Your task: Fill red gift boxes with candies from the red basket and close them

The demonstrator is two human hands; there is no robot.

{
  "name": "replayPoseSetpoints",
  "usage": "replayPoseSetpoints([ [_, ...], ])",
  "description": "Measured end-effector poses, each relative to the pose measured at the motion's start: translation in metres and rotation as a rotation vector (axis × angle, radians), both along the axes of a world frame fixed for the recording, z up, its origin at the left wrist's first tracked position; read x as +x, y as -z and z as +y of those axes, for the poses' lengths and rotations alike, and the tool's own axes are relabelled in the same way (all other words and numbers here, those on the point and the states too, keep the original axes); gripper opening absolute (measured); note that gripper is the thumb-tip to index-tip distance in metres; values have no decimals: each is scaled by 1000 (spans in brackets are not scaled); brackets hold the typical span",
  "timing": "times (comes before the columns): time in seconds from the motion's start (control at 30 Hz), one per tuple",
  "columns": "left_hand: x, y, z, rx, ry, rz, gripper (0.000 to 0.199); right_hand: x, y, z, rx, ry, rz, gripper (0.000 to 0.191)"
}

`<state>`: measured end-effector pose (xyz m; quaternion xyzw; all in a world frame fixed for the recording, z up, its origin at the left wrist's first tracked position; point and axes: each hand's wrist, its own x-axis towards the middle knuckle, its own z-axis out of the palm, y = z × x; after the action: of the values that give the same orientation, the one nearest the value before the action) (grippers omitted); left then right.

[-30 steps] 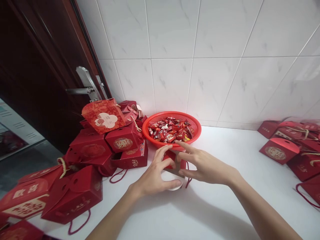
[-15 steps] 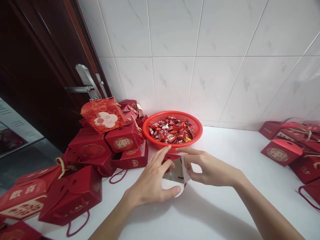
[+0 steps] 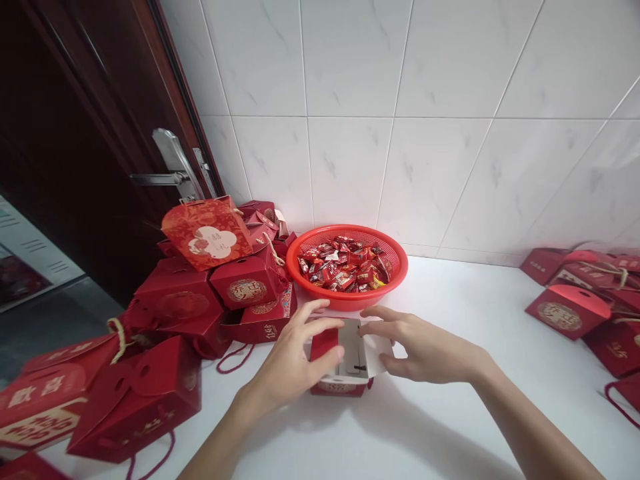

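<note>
A small red box (image 3: pixel 338 388) with a white inside stands on the white table in front of the basket, its top open. My left hand (image 3: pixel 300 353) is at its left side, fingers apart, the fingertips over the red left flap. On the other side, my right hand (image 3: pixel 415 343) has thumb and fingers round the white right flap of the box. A dark cord end shows inside the box. Just behind, a red plastic basket (image 3: pixel 350 303) holds many wrapped candies (image 3: pixel 345 263).
Red gift boxes (image 3: pixel 180 300) are piled on the left up to the door (image 3: pixel 100 100). More red boxes (image 3: pixel 570 310) lie at the right edge. A white tiled wall (image 3: pixel 440 180) rises behind the table (image 3: pixel 460 287).
The box's flaps have been spread wider and its inside now shows. The left hand has moved slightly left, off the front flap; the right hand's fingers have opened a little.
</note>
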<state>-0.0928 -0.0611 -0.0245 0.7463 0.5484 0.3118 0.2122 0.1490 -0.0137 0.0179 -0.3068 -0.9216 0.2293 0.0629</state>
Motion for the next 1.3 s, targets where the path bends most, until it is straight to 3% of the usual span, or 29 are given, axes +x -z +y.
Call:
replayPoseSetpoints([
  [0.1, 0, 0, -3, -70, 100, 66, 60, -3, 1, -1, 24, -2, -8, 36],
  [0.2, 2, -2, -7, -95, 121, 113, 70, -7, 3, -3, 54, 40, -42, 34],
  [0.33, 1, -6, -10, -88, 157, 146, 57, -12, 3, -6, 46, 79, -66, 55],
  [0.47, 1, -6, -9, -111, 136, 131, 71, -13, 2, -8, 23, 76, -70, 77],
  [0.63, 3, -1, -3, -85, -28, 16, 36, -13, 3, -9, 19, 75, -88, 81],
  [0.73, 3, 1, -2, -75, -88, 14, 32, -13, 5, -12, 15, 83, -99, 84],
  [0.83, 4, 4, -2, -71, -61, 38, 32, -11, 4, -10, 19, 56, -54, 78],
  [0.9, 5, 8, -1, -41, -37, 48, 32, -9, 2, 3, 65, 67, 73, 53],
  [0.97, 8, 11, -1, -10, -23, 54, 33, -9, 1, 26, 186, 174, 217, 32],
  [1.03, 10, 14, 0, 2, -18, 51, 30, -12, 0, 57, 338, 356, 245, 34],
  [1.13, 13, 16, 0, 4, 3, 22, 24, -20, 2, 103, 287, 592, 10, 28],
  [1.3, 13, 13, -2, 51, 37, -51, 18, -27, 9, 137, 200, 699, 146, 29],
])
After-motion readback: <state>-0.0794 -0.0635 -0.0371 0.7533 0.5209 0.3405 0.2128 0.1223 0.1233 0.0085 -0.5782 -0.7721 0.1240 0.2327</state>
